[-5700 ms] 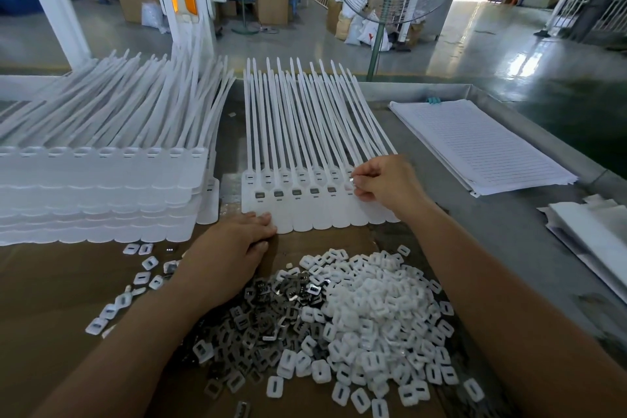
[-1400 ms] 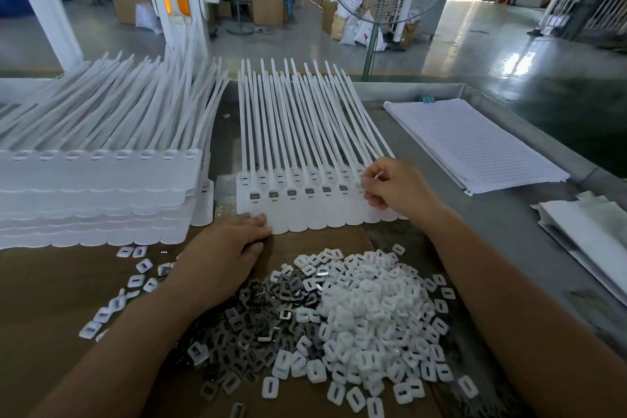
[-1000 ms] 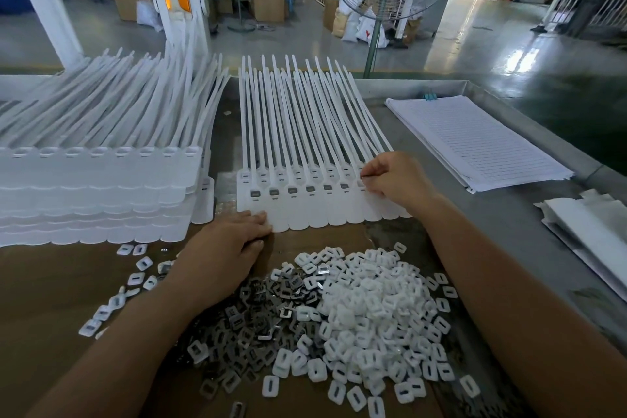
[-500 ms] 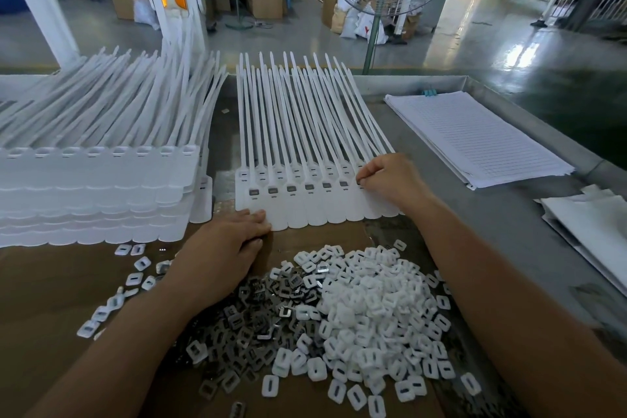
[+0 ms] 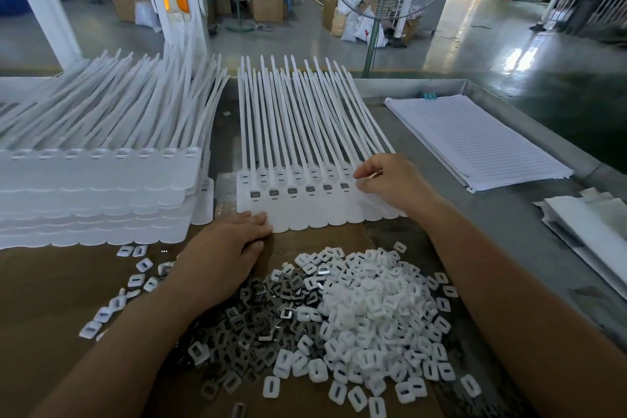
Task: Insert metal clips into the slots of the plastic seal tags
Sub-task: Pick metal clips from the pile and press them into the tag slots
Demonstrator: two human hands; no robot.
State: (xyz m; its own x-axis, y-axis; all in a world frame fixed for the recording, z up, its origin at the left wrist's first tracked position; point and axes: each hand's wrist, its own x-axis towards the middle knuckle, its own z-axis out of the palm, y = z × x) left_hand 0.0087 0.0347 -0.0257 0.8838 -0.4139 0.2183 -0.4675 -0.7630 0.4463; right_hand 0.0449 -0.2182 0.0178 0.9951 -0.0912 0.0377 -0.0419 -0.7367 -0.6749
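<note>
A row of white plastic seal tags (image 5: 305,204) lies flat mid-table, long tails pointing away; several of its slots show dark metal clips. My right hand (image 5: 390,183) sits on the right end of the row, thumb and forefinger pinched together at a slot; whatever they hold is too small to make out. My left hand (image 5: 224,248) lies flat, fingertips pressing the row's near left edge. A mixed heap of grey metal clips (image 5: 251,316) and white plastic caps (image 5: 373,309) lies in front of me.
A tall stack of seal tags (image 5: 98,193) fills the left. A few white caps (image 5: 135,278) are scattered on the brown cardboard (image 5: 51,299). Lined paper sheets (image 5: 475,139) lie at right, more white sheets (image 5: 593,224) at the far right edge.
My right hand has worked along the row from the earlier slot toward its right end, then shifted slightly back. My left hand stays pressed on the row's near edge.
</note>
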